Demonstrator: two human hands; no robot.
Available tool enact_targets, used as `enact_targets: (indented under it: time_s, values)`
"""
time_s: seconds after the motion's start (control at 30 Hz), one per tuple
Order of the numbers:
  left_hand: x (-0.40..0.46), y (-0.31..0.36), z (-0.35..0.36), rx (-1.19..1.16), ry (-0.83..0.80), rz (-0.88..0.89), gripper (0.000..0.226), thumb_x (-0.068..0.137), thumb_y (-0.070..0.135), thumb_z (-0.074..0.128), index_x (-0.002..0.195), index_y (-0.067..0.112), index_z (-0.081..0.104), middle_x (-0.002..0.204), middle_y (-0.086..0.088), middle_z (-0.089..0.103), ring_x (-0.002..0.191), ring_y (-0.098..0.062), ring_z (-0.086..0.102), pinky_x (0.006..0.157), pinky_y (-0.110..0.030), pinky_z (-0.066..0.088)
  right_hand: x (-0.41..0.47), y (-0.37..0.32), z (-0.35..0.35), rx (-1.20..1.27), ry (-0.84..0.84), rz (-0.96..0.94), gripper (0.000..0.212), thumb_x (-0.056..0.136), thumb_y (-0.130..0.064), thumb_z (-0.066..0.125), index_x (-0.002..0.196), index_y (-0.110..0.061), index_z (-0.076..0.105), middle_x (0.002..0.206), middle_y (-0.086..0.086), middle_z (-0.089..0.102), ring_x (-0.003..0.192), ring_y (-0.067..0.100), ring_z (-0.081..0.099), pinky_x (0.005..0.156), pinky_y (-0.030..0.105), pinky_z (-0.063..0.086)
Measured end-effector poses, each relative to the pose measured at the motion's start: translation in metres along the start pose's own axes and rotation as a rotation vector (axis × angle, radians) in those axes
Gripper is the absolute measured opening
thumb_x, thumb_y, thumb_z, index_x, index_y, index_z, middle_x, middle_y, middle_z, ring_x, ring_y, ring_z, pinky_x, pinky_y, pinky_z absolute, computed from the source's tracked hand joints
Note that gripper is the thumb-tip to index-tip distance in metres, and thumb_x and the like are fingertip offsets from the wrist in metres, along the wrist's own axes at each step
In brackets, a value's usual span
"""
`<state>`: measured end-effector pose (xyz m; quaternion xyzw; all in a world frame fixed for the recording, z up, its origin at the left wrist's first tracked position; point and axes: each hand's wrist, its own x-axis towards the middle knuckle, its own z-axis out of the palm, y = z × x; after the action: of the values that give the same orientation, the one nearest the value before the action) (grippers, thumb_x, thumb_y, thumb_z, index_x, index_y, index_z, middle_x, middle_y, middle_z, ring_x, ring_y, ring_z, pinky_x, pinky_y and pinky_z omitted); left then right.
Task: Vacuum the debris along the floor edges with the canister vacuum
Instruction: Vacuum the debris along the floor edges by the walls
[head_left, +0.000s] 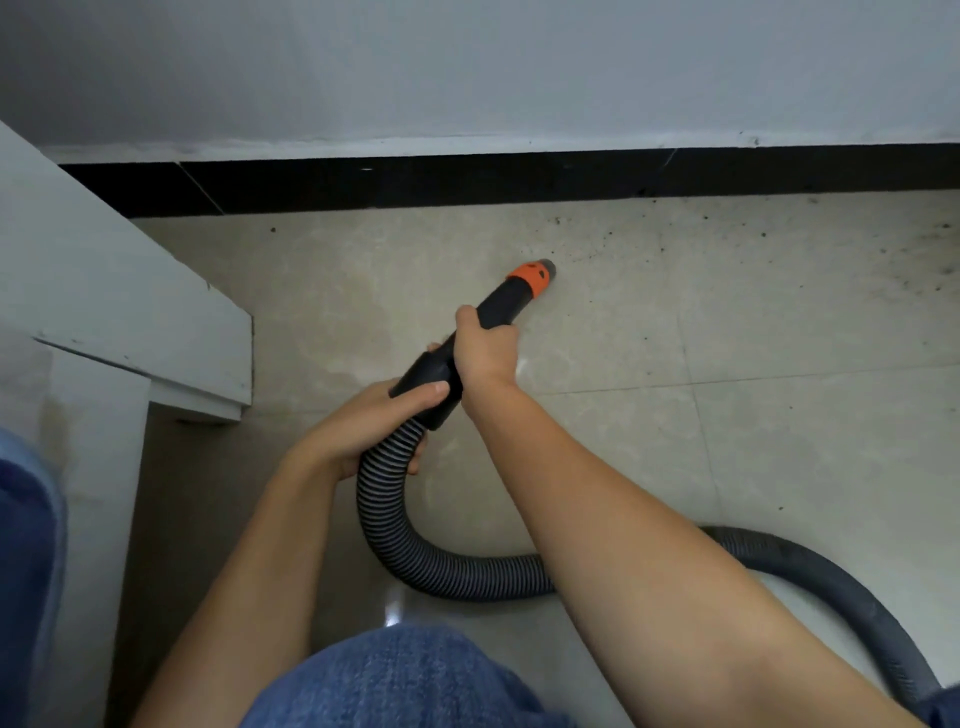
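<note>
While both hands grip the vacuum, the right hand (485, 353) wraps the black wand (501, 306). Left hand (371, 426) clasps the ribbed hose (384, 514); the orange nozzle (535, 275) meets debris (924, 260) on the floor (779, 441).

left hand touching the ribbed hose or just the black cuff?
Touching both. The head view shows the left hand wrapped around the joint: thumb lying on the black cuff, fingers curled under the ribbed hose.

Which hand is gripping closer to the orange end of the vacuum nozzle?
The right hand, wrapped around the black nozzle tube just behind the orange collar. The left hand holds farther back, where the ribbed hose joins.
</note>
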<state>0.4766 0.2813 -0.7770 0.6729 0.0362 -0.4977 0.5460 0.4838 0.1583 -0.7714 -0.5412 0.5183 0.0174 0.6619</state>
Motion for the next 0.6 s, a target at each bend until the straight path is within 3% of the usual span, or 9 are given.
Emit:
enact_targets:
  time_s: [0.07,0.17,0.27,0.33,0.4,0.53,0.6]
  values:
    - [0.004,0.001,0.011,-0.005,0.026,-0.005,0.032,0.089,0.036,0.062,0.096,0.005,0.054,0.056,-0.010,0.055,0.044,-0.019,0.053,0.044,-0.028,0.048,0.003,-0.003,0.000,0.003,0.001,-0.006,0.054,0.079,-0.034,0.056,0.122,-0.004,0.044,0.106,0.017,0.066,0.090,0.034,0.067,0.084,0.048,0.056]
    - [0.000,-0.004,0.015,0.001,0.032,-0.007,0.031,0.088,0.036,0.062,0.097,0.007,0.055,0.055,-0.009,0.057,0.046,-0.021,0.054,0.047,-0.029,0.049,-0.001,-0.001,-0.003,0.015,-0.007,-0.001,0.057,0.073,-0.037,0.055,0.118,-0.005,0.046,0.099,0.017,0.067,0.081,0.031,0.069,0.079,0.047,0.058]
    - [-0.013,-0.014,0.003,0.021,-0.019,-0.034,0.059,0.070,0.049,0.077,0.100,0.004,0.054,0.055,-0.011,0.057,0.045,-0.022,0.054,0.046,-0.030,0.048,-0.014,0.011,-0.008,0.081,-0.058,0.056,0.035,0.087,-0.025,0.054,0.114,-0.006,0.043,0.084,0.010,0.063,0.065,0.022,0.068,0.071,0.040,0.059]
    - [-0.023,-0.017,-0.011,0.040,-0.034,-0.069,0.087,0.045,0.062,0.085,0.097,0.001,0.053,0.054,-0.013,0.056,0.042,-0.023,0.054,0.043,-0.029,0.047,-0.019,0.025,-0.004,0.089,-0.100,0.085,0.038,0.087,-0.030,0.055,0.115,-0.009,0.040,0.090,0.010,0.063,0.079,0.027,0.069,0.080,0.045,0.058]
    - [-0.028,-0.017,-0.024,0.073,-0.056,-0.086,0.096,0.033,0.069,0.086,0.091,0.001,0.052,0.053,-0.014,0.055,0.041,-0.023,0.053,0.042,-0.028,0.047,-0.024,0.032,0.005,0.096,-0.109,0.095,0.043,0.086,-0.035,0.055,0.117,-0.011,0.036,0.097,0.010,0.063,0.091,0.032,0.067,0.086,0.048,0.055]
    - [-0.018,-0.006,-0.027,0.155,-0.111,-0.052,0.088,0.035,0.070,0.084,0.081,0.002,0.053,0.052,-0.014,0.055,0.040,-0.024,0.052,0.043,-0.028,0.047,-0.022,0.033,0.003,0.205,-0.033,0.051,0.046,0.084,-0.038,0.054,0.117,-0.012,0.035,0.103,0.017,0.065,0.091,0.034,0.067,0.086,0.049,0.055]
    - [-0.010,-0.001,-0.017,0.187,-0.141,-0.045,0.078,0.042,0.065,0.083,0.078,0.002,0.053,0.051,-0.012,0.055,0.041,-0.023,0.052,0.045,-0.029,0.047,-0.014,0.031,-0.010,0.220,0.012,0.037,0.043,0.089,-0.033,0.054,0.120,-0.008,0.036,0.094,0.013,0.065,0.085,0.029,0.067,0.085,0.045,0.055]
